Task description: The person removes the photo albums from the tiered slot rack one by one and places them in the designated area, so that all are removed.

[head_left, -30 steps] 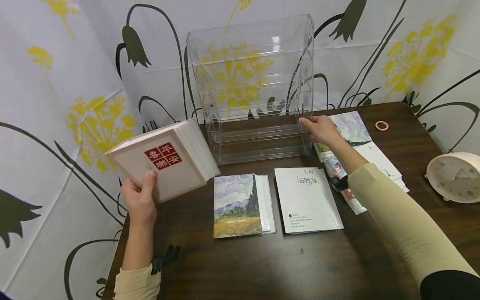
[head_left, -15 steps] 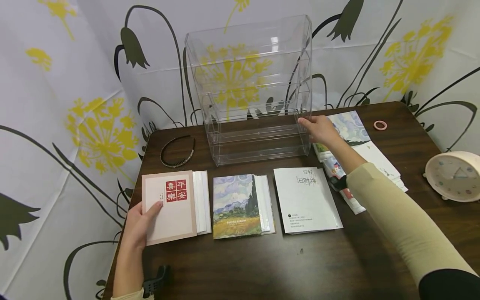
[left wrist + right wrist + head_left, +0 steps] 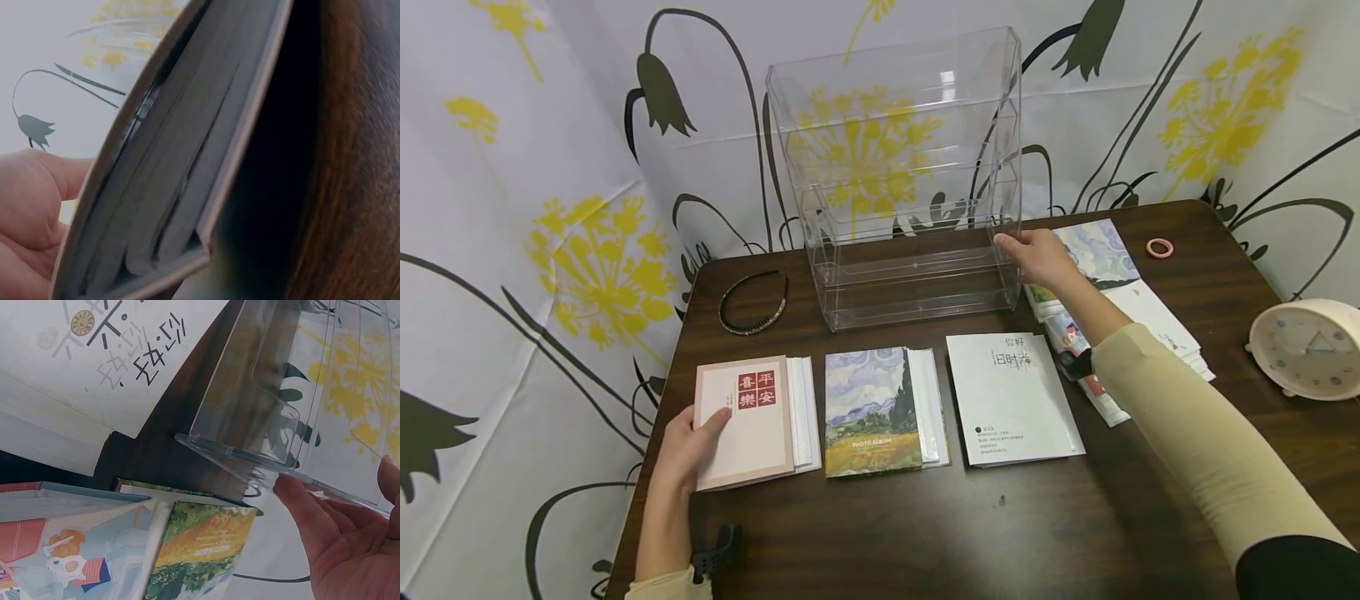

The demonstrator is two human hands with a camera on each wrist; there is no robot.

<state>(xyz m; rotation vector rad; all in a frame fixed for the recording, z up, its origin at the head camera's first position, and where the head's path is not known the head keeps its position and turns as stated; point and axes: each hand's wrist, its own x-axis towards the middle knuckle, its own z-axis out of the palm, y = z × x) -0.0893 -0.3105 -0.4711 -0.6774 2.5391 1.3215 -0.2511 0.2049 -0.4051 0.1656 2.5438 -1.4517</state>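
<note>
My left hand point(image 3: 688, 446) grips the left side of a cream photo album point(image 3: 745, 454) with red square characters, its thumb on the cover. In the left wrist view the album's page block point(image 3: 169, 156) shows end-on between its covers. At the right side of a clear, tiered plastic rack point(image 3: 917, 315), my right hand point(image 3: 1043, 260) holds the side panel. The right wrist view has the fingers and thumb of that hand point(image 3: 347, 540) around the panel's edge. A landscape-painting photo album point(image 3: 874, 417) and a white album point(image 3: 1015, 408) lie to the right of the cream one.
A dark headband point(image 3: 752, 304) lies at the back left. More albums point(image 3: 1150, 317) are stacked under and beyond the right forearm, near a pink ring point(image 3: 1160, 248). A round clock point(image 3: 1307, 350) stands at the right. Patterned fabric point(image 3: 587, 125) hangs close behind the table.
The left hand has brought the cream album down from its raised, tilted position to beside the landscape album, then slid slightly right. The headband has come into sight. The right hand stays on the rack.
</note>
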